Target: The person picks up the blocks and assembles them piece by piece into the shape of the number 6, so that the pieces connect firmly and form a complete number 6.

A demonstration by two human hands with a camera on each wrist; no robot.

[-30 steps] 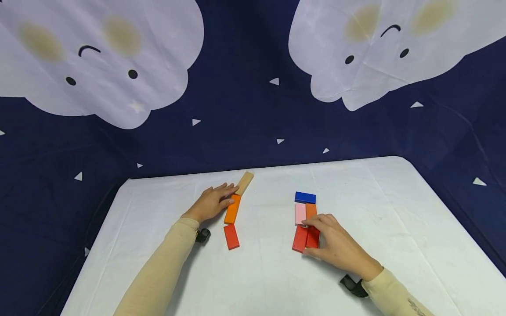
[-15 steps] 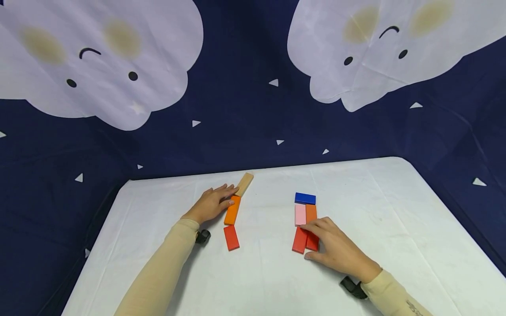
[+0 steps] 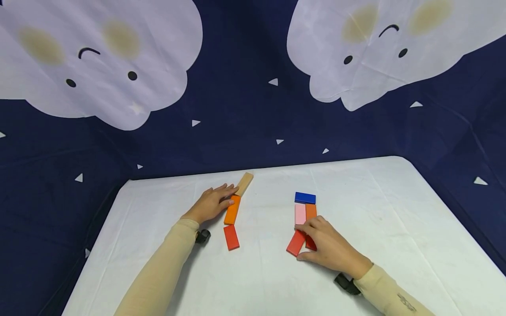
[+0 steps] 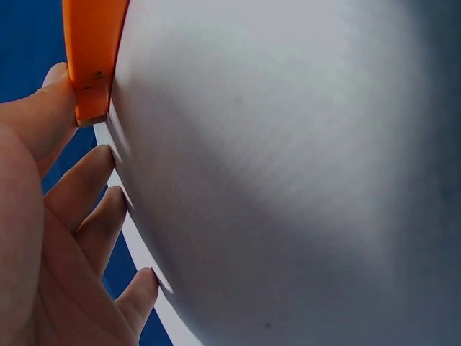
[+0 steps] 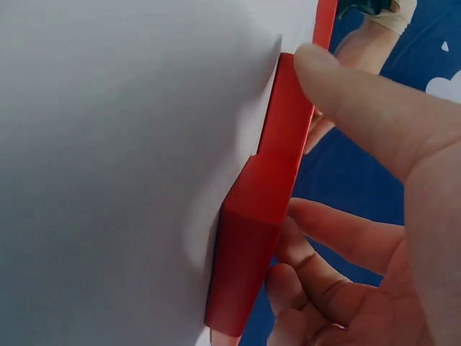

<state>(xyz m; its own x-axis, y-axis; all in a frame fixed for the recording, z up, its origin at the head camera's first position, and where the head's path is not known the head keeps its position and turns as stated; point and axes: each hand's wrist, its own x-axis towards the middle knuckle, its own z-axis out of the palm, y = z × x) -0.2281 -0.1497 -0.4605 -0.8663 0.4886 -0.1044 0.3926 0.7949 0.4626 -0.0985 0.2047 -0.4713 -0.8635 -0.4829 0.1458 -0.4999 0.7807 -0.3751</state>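
Head view: the right hand [image 3: 330, 245] is holding the slanted red block [image 3: 296, 244] on the white table [image 3: 261, 281], thumb at its near end and forefinger at its far end, so those two fingers are standing apart with the block between them; how tightly they are pressing, I cannot tell. The left hand [image 3: 211, 204] is resting with its fingers extended and a little spread, the thumb lying against the orange block [image 3: 232, 210] and the fingertips at the near end of the plain wooden block [image 3: 245, 182].

What I am fearing is a knock: the slanted block is sitting so close beside the second red block [image 3: 311, 243] that a sideways pull could be dragging that one askew. A forefinger straying forward could be nudging the pink block [image 3: 300, 213], and a leaning left thumb could be skewing the orange one.

Counting, I am finding eight blocks: three red, including the left-hand one [image 3: 231, 237], one orange, one darker orange block [image 3: 311, 211], one pink, one blue block [image 3: 305, 198] and one plain wood, with two hands working among them
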